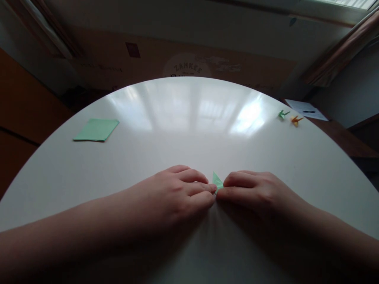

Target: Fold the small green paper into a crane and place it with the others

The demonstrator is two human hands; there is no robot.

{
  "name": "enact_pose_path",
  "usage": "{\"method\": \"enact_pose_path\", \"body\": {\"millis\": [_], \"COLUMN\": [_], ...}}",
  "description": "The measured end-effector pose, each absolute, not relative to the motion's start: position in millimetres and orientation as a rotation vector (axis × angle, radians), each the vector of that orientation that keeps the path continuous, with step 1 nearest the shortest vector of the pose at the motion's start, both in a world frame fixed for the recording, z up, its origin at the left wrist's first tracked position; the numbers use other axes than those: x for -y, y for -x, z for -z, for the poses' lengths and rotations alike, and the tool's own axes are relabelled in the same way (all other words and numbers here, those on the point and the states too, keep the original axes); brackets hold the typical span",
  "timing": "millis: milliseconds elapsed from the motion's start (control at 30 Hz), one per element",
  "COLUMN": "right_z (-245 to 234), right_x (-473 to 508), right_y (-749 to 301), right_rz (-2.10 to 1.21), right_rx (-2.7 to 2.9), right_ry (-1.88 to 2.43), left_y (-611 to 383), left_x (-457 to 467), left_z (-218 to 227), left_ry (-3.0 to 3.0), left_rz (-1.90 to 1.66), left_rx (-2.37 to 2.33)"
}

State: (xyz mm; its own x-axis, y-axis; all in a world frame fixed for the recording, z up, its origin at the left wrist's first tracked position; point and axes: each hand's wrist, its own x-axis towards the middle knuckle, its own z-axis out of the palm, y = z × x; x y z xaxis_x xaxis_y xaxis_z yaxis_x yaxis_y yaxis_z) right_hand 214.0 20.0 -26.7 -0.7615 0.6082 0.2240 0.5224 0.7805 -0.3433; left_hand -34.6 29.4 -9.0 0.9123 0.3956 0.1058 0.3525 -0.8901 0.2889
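A small folded piece of green origami paper (217, 180) is between my two hands, low over the white table (166, 154). Its pointed tip sticks up and away from me; the lower part is hidden by fingers. My left hand (183, 191) pinches its left edge between thumb and fingertips. From the other side, my right hand (254, 189) grips it with the thumb and bent fingers. The fingertips of both hands nearly meet at the paper's lower end.
A stack of green paper squares (96, 130) lies at the table's left. Near the right edge sit a green paper crane (283, 114) and an orange paper crane (296, 120). Beyond them, a white sheet (304, 108) bears a dark pen (308, 111). Window light reflects off the tabletop.
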Motion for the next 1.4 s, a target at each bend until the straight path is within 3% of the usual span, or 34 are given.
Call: {"method": "enact_pose_path", "body": {"millis": [833, 1400], "right_z": [28, 34], "right_x": [-13, -22], "right_y": [-221, -213], "right_rz": [-0.634, -0.588], "right_rx": [2.435, 2.407], "right_ry": [0.886, 1.094], "left_y": [43, 40], "left_x": [-33, -33], "left_z": [21, 19], "left_ry": [-2.949, -2.97], "left_rz": [-0.294, -0.255], "left_rx": [-0.492, -0.511]}}
